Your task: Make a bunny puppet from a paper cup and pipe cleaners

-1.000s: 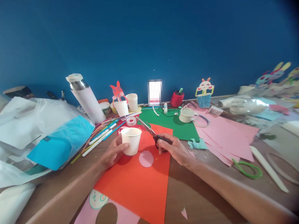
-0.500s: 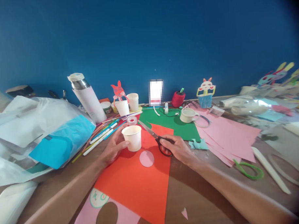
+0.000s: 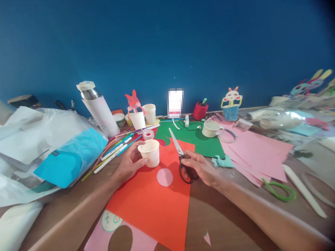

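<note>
White cup (image 3: 150,155); black-handled scissors (image 3: 179,150); orange-red sheet (image 3: 154,208); pink disc (image 3: 165,177).

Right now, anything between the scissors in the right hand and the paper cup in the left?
Nothing visible: the gap between the scissors and the paper cup is open. The pink circle lies on the orange sheet, nearer the wearer, outside that gap.

The brown table (image 3: 214,216) is carrying an orange sheet (image 3: 148,205) centrally (a pink scrap (image 3: 207,239) is lying to its near right), pens (image 3: 110,159) and a white flask (image 3: 99,113) at left, and pink sheets (image 3: 267,147) at right.
</note>
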{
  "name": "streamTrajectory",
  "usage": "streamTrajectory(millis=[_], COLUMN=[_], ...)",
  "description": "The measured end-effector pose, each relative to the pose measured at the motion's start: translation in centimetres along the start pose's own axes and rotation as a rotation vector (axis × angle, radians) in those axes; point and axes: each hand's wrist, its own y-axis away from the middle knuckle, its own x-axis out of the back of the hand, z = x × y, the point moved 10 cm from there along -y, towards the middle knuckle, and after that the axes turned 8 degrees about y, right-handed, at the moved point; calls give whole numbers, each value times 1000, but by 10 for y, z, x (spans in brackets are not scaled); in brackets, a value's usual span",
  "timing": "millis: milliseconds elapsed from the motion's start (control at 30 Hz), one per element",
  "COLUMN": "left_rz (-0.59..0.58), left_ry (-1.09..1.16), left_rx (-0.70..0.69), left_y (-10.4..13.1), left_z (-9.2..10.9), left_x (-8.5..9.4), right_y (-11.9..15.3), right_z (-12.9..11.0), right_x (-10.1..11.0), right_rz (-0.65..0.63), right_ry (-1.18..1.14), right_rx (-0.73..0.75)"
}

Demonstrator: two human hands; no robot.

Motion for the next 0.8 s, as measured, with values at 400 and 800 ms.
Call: streamTrajectory(millis=[400,800], left_rz=[-19,193], left_ry=[-266,-856], left_rx=[-46,-404], left_y=[0,4], left_z=[4,39], left_x=[4,10], right_y=[3,6], right_z=[13,6], right_x=[-5,-9], right_rz=[-16,-29], right_ry=[290,433], right_rx=[-119,-132])
